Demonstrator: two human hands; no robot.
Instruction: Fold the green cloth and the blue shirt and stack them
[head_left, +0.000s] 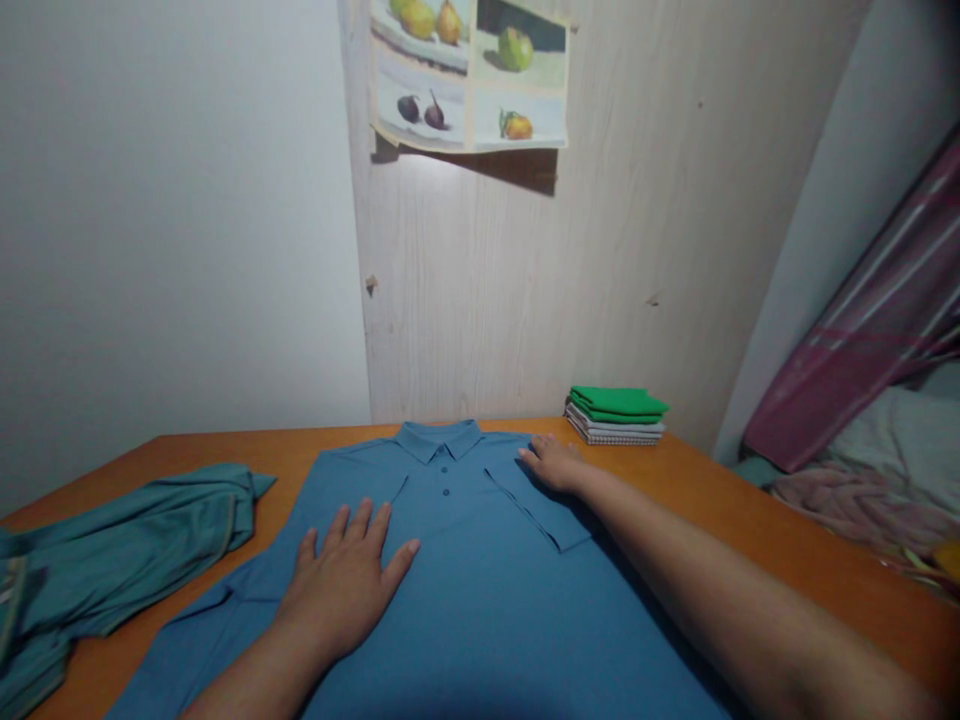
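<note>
On the orange table (750,530), both hands (349,580) touch the blue shirt (480,610).

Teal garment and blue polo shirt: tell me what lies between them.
Just a strip of orange tabletop lies between the teal garment and the blue polo shirt. The head view shows it.

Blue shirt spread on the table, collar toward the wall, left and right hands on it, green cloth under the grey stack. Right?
One miss: the green cloth sits on top of the grey stack, per the head view. Rest holds: blue shirt spread on the table, collar toward the wall, left hand and right hand on it.
</note>
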